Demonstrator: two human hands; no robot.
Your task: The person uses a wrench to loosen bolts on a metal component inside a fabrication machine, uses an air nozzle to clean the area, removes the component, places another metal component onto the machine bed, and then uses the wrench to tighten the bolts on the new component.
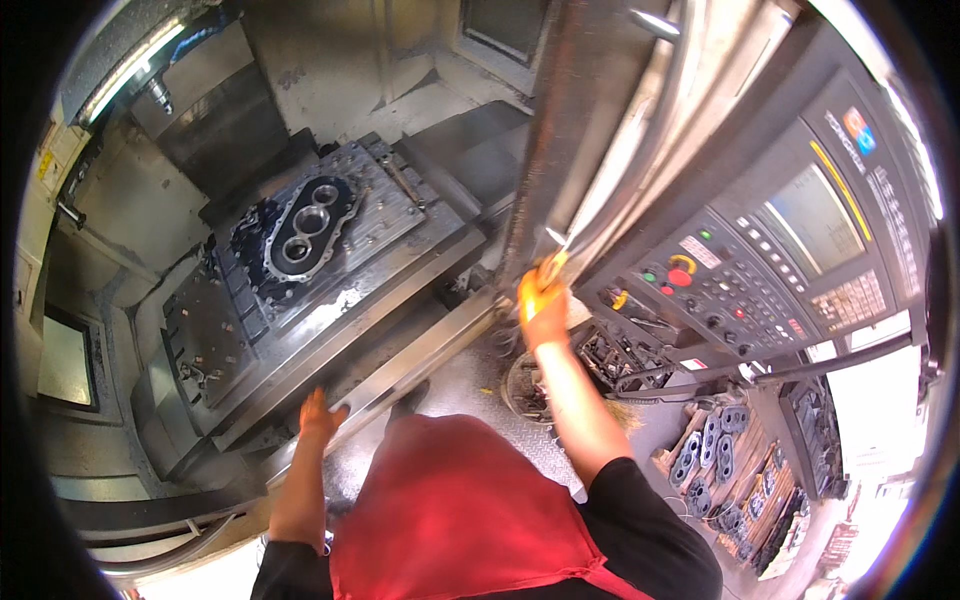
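Note:
My left hand [319,414] is at the machine's front sill [390,370], its thumb apart from the fingers and nothing seen in it. Reaching out at the machine door's edge [535,190], my right hand [543,308] is closed around something small and yellowish that I cannot make out. Inside the machine, an elongated metal casting [308,228] with several round bores lies on a flat fixture plate [370,205]. Neither hand touches the casting. Metal chips and coolant shine on the machine table [350,295].
A control panel [740,260] with a screen and a red stop button stands on the right. Beneath it are a tray of tools [625,360] and a round bin [525,388]. Several dark castings [710,445] rest on a wooden pallet. The spindle [158,95] hangs at upper left.

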